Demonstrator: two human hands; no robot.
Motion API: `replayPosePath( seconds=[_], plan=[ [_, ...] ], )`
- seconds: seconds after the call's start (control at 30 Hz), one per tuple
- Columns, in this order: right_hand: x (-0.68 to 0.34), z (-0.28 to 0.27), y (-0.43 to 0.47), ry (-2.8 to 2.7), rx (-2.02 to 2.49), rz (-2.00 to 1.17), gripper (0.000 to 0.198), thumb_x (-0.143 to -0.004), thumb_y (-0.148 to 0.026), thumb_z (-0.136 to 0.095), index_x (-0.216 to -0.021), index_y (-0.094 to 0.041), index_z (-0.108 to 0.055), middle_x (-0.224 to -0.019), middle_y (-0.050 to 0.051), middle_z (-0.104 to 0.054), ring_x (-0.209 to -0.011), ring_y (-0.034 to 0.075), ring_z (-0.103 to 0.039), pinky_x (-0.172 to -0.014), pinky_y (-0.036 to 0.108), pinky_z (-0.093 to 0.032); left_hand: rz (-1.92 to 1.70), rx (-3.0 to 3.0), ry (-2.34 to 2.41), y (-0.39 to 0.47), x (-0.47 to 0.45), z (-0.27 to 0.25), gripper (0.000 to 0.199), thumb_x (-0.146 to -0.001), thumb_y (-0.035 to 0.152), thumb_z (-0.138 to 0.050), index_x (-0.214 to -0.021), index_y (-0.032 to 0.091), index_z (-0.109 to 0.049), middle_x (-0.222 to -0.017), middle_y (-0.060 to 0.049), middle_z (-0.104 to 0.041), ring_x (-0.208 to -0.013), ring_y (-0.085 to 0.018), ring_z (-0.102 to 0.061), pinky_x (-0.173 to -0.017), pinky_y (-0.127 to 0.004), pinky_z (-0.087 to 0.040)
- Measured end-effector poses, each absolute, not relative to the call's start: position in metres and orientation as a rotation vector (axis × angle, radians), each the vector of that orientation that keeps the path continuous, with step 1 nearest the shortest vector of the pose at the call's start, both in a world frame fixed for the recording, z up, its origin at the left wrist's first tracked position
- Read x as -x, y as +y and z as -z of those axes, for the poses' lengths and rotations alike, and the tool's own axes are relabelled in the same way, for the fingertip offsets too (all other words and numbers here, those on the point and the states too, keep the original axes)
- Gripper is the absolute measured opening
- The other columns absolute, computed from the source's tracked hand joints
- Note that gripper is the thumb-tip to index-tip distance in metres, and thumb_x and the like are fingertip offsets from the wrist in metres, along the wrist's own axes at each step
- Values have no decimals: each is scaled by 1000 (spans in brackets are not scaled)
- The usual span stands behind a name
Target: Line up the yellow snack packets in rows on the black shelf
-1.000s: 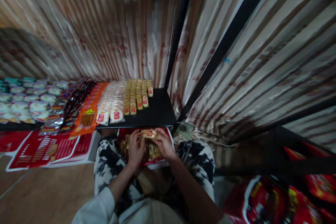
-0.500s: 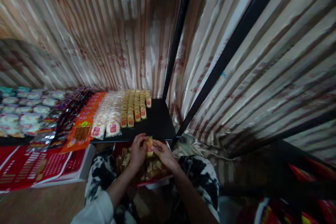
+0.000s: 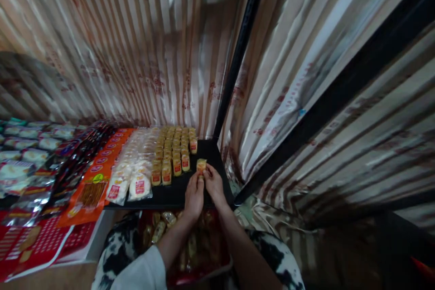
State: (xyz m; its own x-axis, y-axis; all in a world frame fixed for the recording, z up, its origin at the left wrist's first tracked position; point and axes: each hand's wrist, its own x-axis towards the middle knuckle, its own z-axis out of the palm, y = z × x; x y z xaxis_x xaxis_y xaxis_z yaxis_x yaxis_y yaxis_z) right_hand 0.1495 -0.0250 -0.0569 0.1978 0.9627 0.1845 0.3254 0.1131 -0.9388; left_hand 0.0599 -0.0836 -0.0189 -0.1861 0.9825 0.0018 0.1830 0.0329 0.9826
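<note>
Between both my hands is a small yellow wrapped snack cake [image 3: 201, 166] with a red label, held upright over the black shelf [image 3: 175, 197]. My left hand [image 3: 195, 192] grips it from the left, and my right hand [image 3: 214, 183] pinches its right side. Just left of my hands stand rows of matching yellow snack cakes [image 3: 166, 172], the right-hand row ending farther back. Below my forearms, between my knees, a red box [image 3: 226, 260] holds several more wrapped cakes [image 3: 159, 231], partly hidden by my arms.
White snack packs [image 3: 140, 186], an orange snack bag [image 3: 91, 186] and dark packets [image 3: 73, 163] line the shelf to the left. A red and white carton [image 3: 50, 247] sits below them. Black posts [image 3: 238, 54] and striped curtains [image 3: 163, 54] enclose the back and right.
Both hands have moved up and forward with the snack cake, from above the red box to over the shelf. The view has shifted slightly.
</note>
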Motion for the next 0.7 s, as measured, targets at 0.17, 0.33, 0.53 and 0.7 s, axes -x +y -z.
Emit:
replayPosePath(
  seconds=[0.17, 0.33, 0.53, 0.7],
  plan=[
    [-148, 65, 21, -1331, 1445, -686, 37, -79, -30, -47, -110, -16, -61, -108, 10, -66, -94, 21, -63, -88, 38, -48, -1246, -1023, 1320, -43, -71, 22, 49, -90, 32, -32, -135, 13, -38, -144, -8, -37, -133, -16, -32, -112, -30, -21],
    [-135, 67, 55, -1340, 1422, -677, 35, -79, -29, -48, -109, -18, -62, -106, 8, -67, -96, 21, -62, -90, 37, -46, -1270, -953, 1276, -19, -74, 28, 50, -92, 31, -29, -137, 10, -34, -146, -10, -32, -135, -15, -29, -113, -29, -20],
    [-125, 70, 76, -1340, 1411, -717, 36, -78, -31, -51, -110, -19, -62, -107, 7, -66, -98, 20, -61, -91, 36, -46, -1254, -899, 1371, -3, -73, 30, 52, -92, 30, -31, -139, 9, -29, -147, -10, -29, -136, -16, -26, -113, -30, -19],
    [-124, 80, 79, -1331, 1363, -804, 38, -78, -31, -51, -114, -22, -60, -105, 5, -68, -96, 20, -62, -89, 35, -48, -1228, -894, 1402, 2, -72, 32, 54, -92, 32, -30, -142, 11, -25, -150, -6, -23, -137, -15, -20, -113, -26, -17]
  ],
)
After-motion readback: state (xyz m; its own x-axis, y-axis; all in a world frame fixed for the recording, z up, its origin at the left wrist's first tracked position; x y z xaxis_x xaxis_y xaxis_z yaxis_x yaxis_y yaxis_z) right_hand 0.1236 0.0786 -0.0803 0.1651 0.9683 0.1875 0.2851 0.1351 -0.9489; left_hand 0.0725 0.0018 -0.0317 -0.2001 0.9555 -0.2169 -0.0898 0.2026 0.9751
